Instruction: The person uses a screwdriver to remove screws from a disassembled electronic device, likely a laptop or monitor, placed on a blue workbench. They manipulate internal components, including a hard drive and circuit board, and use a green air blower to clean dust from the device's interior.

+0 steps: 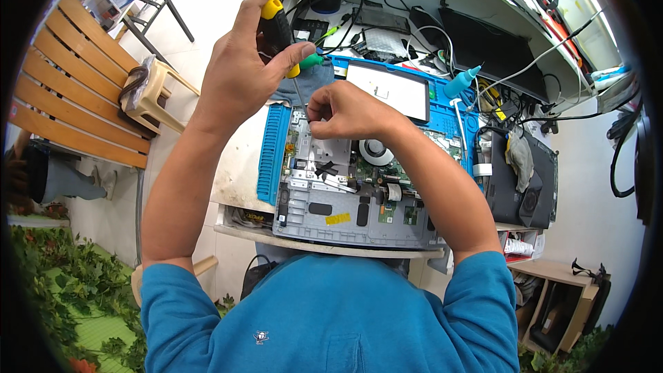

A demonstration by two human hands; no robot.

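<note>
My left hand (235,72) is closed around a screwdriver (277,33) with a black and yellow handle. Its thin shaft slants down toward the far left corner of an opened laptop base (311,200). My right hand (356,110) hovers over that same corner, fingers curled together beside the shaft's lower end. Whatever is between those fingertips, if anything, is hidden. Inside the grey base, green circuit boards (388,213), black tape strips and a yellow label (338,219) show. A round white-rimmed part (375,152) sits partly behind my right forearm.
A blue repair mat (271,159) lies under the laptop. Beyond it are a white-faced tablet-like panel (390,90), a teal dropper bottle (461,81) and tangled cables. Black devices with a grey cloth (519,159) are stacked at right. A wooden bench (76,83) stands left.
</note>
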